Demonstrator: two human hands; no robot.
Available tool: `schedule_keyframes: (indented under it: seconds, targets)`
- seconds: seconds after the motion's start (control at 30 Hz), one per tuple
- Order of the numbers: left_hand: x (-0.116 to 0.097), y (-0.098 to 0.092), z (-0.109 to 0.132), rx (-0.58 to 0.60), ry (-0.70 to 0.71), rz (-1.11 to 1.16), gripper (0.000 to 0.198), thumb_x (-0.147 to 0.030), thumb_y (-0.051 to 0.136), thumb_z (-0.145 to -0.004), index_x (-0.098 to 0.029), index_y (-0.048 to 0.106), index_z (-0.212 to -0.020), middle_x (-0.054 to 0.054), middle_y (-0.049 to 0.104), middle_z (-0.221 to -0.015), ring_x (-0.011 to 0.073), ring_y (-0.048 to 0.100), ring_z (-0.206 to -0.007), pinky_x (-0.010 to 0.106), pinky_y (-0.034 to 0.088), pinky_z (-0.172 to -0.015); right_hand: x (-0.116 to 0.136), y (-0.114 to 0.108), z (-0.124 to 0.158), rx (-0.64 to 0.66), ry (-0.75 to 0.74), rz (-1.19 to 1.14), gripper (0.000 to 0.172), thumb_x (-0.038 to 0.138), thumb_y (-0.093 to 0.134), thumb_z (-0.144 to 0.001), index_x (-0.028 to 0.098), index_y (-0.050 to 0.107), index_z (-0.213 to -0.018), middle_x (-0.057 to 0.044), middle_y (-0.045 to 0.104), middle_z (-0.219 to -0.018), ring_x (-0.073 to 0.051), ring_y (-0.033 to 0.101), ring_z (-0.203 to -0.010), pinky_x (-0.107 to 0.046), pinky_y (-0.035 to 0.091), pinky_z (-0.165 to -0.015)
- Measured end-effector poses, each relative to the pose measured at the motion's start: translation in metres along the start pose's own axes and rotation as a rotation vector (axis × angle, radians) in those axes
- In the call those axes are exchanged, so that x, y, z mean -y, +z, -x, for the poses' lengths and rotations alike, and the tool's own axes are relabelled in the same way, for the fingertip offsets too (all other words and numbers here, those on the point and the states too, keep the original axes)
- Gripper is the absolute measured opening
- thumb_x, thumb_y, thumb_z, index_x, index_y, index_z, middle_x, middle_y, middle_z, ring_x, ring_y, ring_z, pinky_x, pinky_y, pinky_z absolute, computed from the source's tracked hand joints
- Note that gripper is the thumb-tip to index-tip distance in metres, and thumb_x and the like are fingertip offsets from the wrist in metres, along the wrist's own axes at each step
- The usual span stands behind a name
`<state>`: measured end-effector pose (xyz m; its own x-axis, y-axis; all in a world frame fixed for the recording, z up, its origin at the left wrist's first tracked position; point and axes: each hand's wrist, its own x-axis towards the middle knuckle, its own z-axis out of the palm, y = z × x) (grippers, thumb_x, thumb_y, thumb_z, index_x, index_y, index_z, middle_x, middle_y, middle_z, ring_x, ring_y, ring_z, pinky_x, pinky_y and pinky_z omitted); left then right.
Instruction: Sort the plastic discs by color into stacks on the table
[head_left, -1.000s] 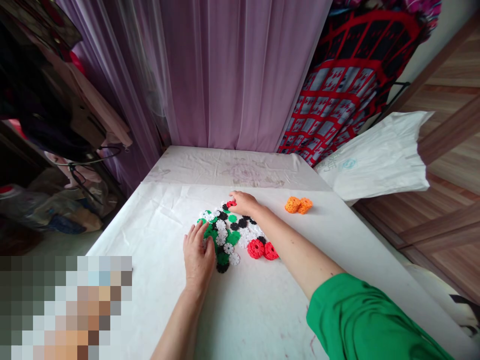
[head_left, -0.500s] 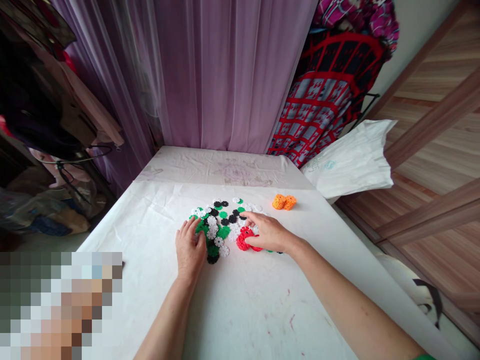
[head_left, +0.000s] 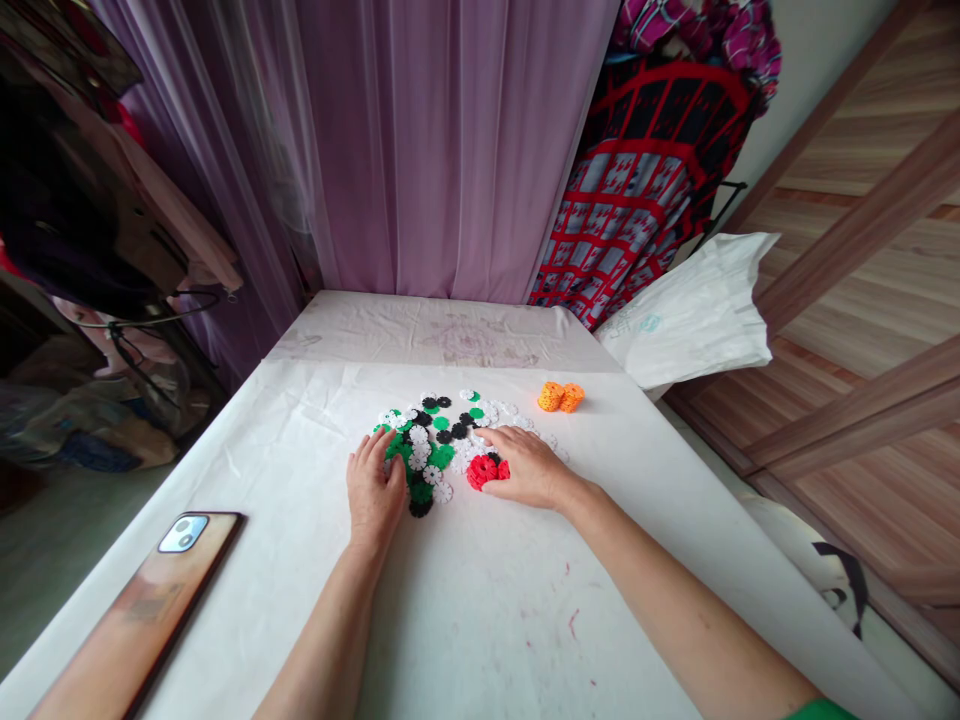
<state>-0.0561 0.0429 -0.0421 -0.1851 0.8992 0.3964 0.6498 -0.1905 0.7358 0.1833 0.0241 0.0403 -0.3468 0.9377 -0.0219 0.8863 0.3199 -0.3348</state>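
Note:
Plastic snowflake discs in green, white and black (head_left: 442, 455) lie in a loose heap on the white-covered table. My left hand (head_left: 375, 490) rests at the heap's left edge, fingers stretched out and touching green discs. On the right side, my right hand (head_left: 531, 468) curls around a cluster of red snowflake discs (head_left: 484, 471), with the thumb at their near side and the fingers beyond them. Its palm hides part of the cluster. Two short stacks of orange snowflake discs (head_left: 561, 397) stand together farther back on the right.
A phone (head_left: 150, 610) lies face down at the table's near left. White plastic bag (head_left: 690, 310) sits by the right edge. Purple curtain (head_left: 450, 150) hangs behind the table (head_left: 465, 620); clothes on a rack (head_left: 97, 220) are at left, wooden doors (head_left: 862, 330) at right.
My right hand's thumb has moved to the near side of the red discs, and the hand has closed in around them. My left hand stays at the heap. The view has shifted slightly.

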Motion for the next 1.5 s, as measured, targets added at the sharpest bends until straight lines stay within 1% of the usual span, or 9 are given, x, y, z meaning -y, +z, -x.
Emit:
schedule_keyframes:
  seconds: [0.17,0.5,0.63,0.83,1.1,1.2,1.33,1.43,1.5]
  targets:
    - [-0.001,0.0,0.0,0.0,-0.008,0.001,0.037,-0.024,0.049,-0.085,-0.023,0.067,-0.117,0.009,0.064,-0.134,0.0305,0.049,-0.134,0.057,0.035,-0.114,0.001,0.009,0.001,-0.002,-0.003,0.112,0.073,0.032,0.069,-0.073,0.018,0.046,-0.142,-0.013,0.062,-0.128,-0.029,0.054,-0.117,-0.041,0.035,-0.099]
    - [0.001,0.0,0.0,-0.01,-0.01,0.023,0.037,-0.023,0.051,-0.084,-0.027,0.068,-0.117,0.007,0.064,-0.133,0.0294,0.049,-0.134,0.057,0.035,-0.114,0.009,0.015,-0.003,0.051,-0.008,0.143,0.074,0.035,0.065,-0.075,0.018,0.043,-0.144,-0.013,0.065,-0.124,-0.03,0.054,-0.116,-0.041,0.035,-0.096]
    - [0.0,0.0,0.0,-0.003,-0.011,0.013,0.037,-0.024,0.049,-0.085,-0.025,0.068,-0.117,0.009,0.064,-0.134,0.0304,0.049,-0.133,0.057,0.036,-0.113,0.008,0.016,-0.006,0.055,-0.011,0.151,0.07,0.034,0.062,-0.077,0.019,0.044,-0.143,-0.012,0.067,-0.119,-0.029,0.056,-0.112,-0.04,0.036,-0.094]
    - [0.001,-0.001,0.0,-0.002,-0.005,0.014,0.037,-0.025,0.049,-0.085,-0.024,0.068,-0.117,0.008,0.064,-0.134,0.0305,0.05,-0.133,0.057,0.036,-0.113,0.009,0.014,-0.01,0.077,-0.025,0.194,0.062,0.03,0.064,-0.075,0.019,0.05,-0.135,-0.011,0.069,-0.111,-0.028,0.057,-0.106,-0.039,0.036,-0.093]
    - [0.002,-0.001,0.0,-0.002,0.0,0.02,0.037,-0.025,0.05,-0.085,-0.024,0.067,-0.117,0.008,0.063,-0.134,0.0302,0.048,-0.134,0.056,0.035,-0.114,0.011,0.013,-0.014,0.101,-0.022,0.201,0.063,0.033,0.069,-0.071,0.019,0.052,-0.131,-0.01,0.07,-0.102,-0.028,0.059,-0.102,-0.039,0.034,-0.095]
    - [0.002,-0.001,0.0,0.001,-0.004,0.015,0.036,-0.025,0.049,-0.086,-0.024,0.067,-0.117,0.008,0.063,-0.135,0.0299,0.048,-0.134,0.055,0.035,-0.114,0.007,0.008,-0.015,0.052,-0.001,0.164,0.068,0.034,0.069,-0.071,0.019,0.05,-0.135,-0.011,0.07,-0.105,-0.028,0.06,-0.103,-0.038,0.034,-0.094]
    - [0.001,-0.002,0.0,-0.001,0.006,0.001,0.037,-0.027,0.048,-0.086,-0.022,0.067,-0.117,0.01,0.064,-0.133,0.0308,0.048,-0.134,0.055,0.036,-0.114,-0.005,-0.011,-0.016,-0.004,0.087,0.148,0.073,0.036,0.071,-0.071,0.019,0.049,-0.138,-0.01,0.069,-0.104,-0.027,0.061,-0.098,-0.035,0.035,-0.09]
    - [0.002,-0.002,0.0,0.007,0.019,-0.005,0.037,-0.027,0.047,-0.087,-0.022,0.067,-0.118,0.011,0.063,-0.134,0.0313,0.049,-0.133,0.055,0.036,-0.113,-0.023,-0.026,-0.016,-0.023,0.18,0.132,0.074,0.038,0.073,-0.07,0.019,0.05,-0.138,-0.009,0.07,-0.102,-0.027,0.062,-0.097,-0.033,0.037,-0.085]
    - [0.002,-0.002,0.0,0.011,0.016,-0.006,0.037,-0.028,0.047,-0.087,-0.023,0.066,-0.118,0.009,0.063,-0.135,0.0313,0.048,-0.134,0.056,0.036,-0.114,-0.04,-0.032,-0.014,-0.029,0.243,0.124,0.074,0.039,0.072,-0.07,0.019,0.049,-0.138,-0.009,0.07,-0.105,-0.027,0.062,-0.1,-0.032,0.039,-0.084]
